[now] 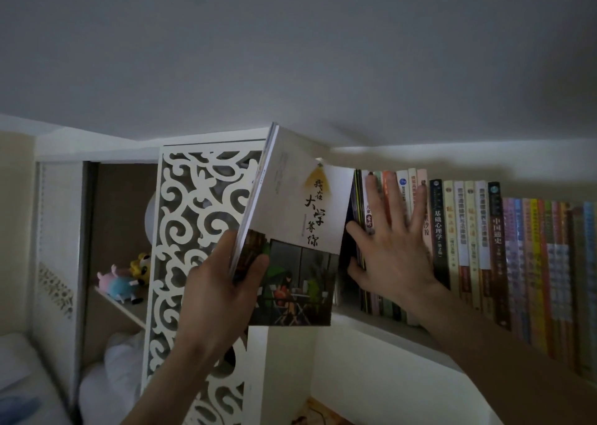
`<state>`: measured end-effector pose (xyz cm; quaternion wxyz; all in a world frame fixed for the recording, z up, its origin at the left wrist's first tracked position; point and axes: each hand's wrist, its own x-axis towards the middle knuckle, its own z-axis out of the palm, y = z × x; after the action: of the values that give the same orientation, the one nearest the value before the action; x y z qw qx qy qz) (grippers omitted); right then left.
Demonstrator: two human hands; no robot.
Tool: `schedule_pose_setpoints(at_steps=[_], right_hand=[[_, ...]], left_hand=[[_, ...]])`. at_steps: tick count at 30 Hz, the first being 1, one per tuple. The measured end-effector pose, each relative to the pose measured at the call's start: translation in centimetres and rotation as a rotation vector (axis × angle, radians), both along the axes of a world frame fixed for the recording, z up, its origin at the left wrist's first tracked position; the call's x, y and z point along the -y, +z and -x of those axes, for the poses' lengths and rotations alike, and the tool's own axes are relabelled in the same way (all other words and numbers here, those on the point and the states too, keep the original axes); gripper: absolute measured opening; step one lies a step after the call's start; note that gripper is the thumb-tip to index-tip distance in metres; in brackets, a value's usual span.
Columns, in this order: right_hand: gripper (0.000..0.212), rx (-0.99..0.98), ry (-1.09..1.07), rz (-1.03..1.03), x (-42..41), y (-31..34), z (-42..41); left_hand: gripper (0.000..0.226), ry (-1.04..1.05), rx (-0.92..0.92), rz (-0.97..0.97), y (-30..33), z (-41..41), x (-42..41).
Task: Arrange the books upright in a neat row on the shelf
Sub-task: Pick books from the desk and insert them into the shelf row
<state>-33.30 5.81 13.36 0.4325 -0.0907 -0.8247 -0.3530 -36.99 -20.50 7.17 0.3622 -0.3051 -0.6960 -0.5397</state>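
Observation:
My left hand (223, 282) grips a large white book (300, 230) with black Chinese lettering and a picture on its lower cover, holding it by the spine edge, tilted, in front of the shelf's left end. My right hand (391, 243) lies flat with spread fingers against the spines of the upright books (465, 230), pressing the leftmost ones. The row of books stands upright on the white shelf (381, 324) and runs off to the right. A dark gap shows between the held book and the row.
A white carved lattice panel (200, 230) stands left of the shelf. Behind it, a lower board carries plush toys (124, 279). White bedding (106, 376) lies at the bottom left. The ceiling is close above the books.

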Motion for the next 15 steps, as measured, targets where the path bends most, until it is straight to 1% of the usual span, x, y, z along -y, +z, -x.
schedule_pose_setpoints(at_steps=[2, 4, 7, 9, 11, 15], right_hand=[[0.059, -0.001, -0.02, 0.003, 0.1, 0.0, -0.1], [0.065, -0.006, -0.024, 0.001, 0.3, 0.0, 0.0], [0.088, -0.027, -0.013, 0.019, 0.5, 0.0, 0.0], [0.105, -0.033, -0.027, 0.032, 0.5, 0.1, 0.1], [0.116, -0.033, -0.037, 0.038, 0.5, 0.0, 0.3], [0.122, -0.025, -0.049, 0.062, 0.6, 0.1, 0.3]], left_hand=[[0.012, 0.007, 0.003, 0.026, 0.3, 0.2, 0.9], [0.015, 0.016, 0.008, 0.05, 0.2, 0.3, 1.7], [0.02, 0.012, 0.002, 0.064, -0.2, 0.2, 2.4], [0.016, 0.0, 0.013, 0.058, -0.7, 0.1, 2.7], [0.015, 0.001, 0.025, 0.053, -1.2, -0.1, 3.2], [0.015, 0.013, 0.014, 0.062, -1.5, -0.6, 3.6]])
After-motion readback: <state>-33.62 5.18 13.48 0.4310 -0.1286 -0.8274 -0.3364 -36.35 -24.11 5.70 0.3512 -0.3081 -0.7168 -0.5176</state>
